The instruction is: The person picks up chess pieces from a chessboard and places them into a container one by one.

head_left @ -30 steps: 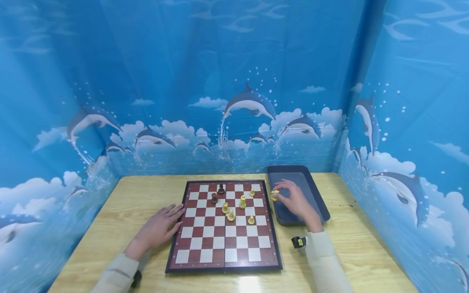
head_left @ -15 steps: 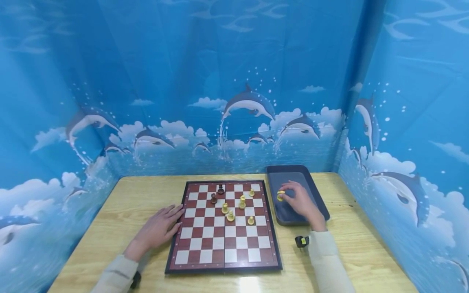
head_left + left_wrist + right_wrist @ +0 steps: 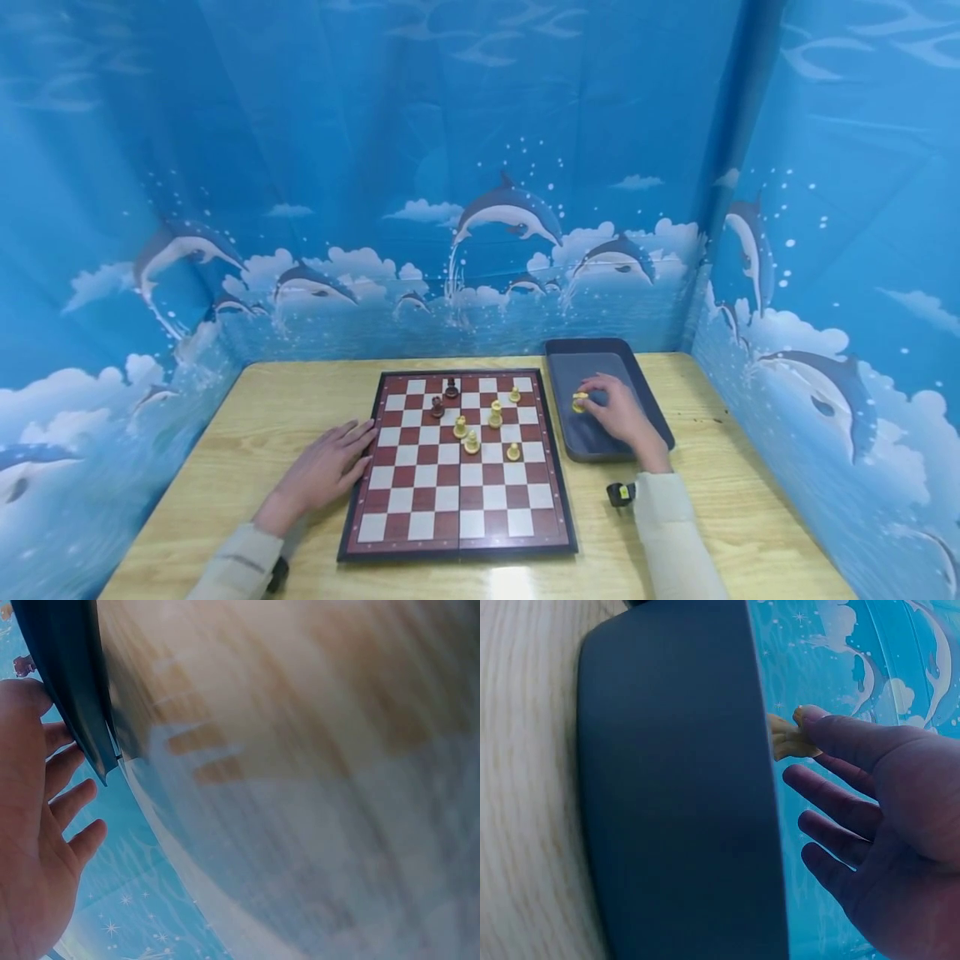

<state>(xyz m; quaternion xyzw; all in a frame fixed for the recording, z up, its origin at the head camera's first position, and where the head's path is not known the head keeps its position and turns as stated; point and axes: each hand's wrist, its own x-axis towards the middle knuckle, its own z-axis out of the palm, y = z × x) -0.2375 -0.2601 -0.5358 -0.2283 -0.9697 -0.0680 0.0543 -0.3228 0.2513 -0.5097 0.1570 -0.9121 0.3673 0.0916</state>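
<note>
We see the small pale-yellow chess piece, probably plastic, (image 3: pixel 579 404) at the left of the right hand (image 3: pixel 618 412), pinched between thumb and index finger, over the dark grey rectangular tray (image 3: pixel 592 364) near its left edge. We judge its long axis roughly upright, flared end down. The left hand (image 3: pixel 322 468) lies well apart, fingers extended, at the brown-and-white checkered board's (image 3: pixel 427 500) left edge. The piece's flared end looks ridged; fingertips hide part.
</note>
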